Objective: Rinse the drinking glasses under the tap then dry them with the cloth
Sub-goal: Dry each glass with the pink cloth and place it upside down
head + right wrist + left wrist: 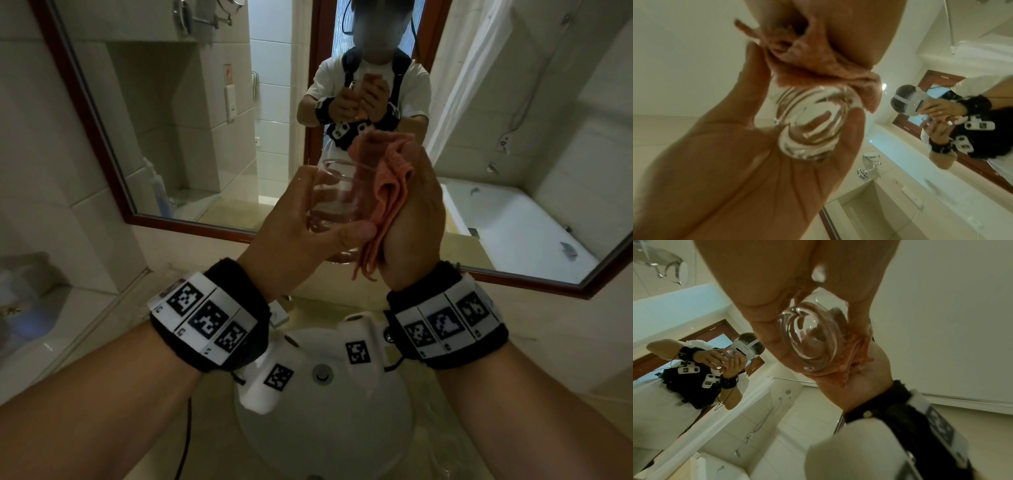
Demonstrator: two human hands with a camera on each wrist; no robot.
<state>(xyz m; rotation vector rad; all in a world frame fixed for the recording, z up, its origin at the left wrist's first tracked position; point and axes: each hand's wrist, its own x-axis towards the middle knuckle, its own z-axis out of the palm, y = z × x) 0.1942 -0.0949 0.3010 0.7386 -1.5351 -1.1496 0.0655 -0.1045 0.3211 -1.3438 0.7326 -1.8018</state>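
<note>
The left hand point(291, 240) grips a clear drinking glass point(329, 202), raised above the white sink point(394, 428). The right hand point(414, 219) presses a bunched pink cloth point(376, 192) against the glass's side. The framed mirror point(171, 137) stands close behind; the desk point(548, 359) spreads on either side.

The drinking glass point(330, 209) is showing as clear, smooth, glossy glass with a thick base. At its 3 o'clock, the cloth point(383, 171) is looking like soft, matt, nubbly pink terry. At 6 o'clock the basin point(387, 421) is gleaming as glossy white ceramic. At 12 o'clock the mirror frame point(191, 224) is appearing as reddish-brown polished wood.
</note>
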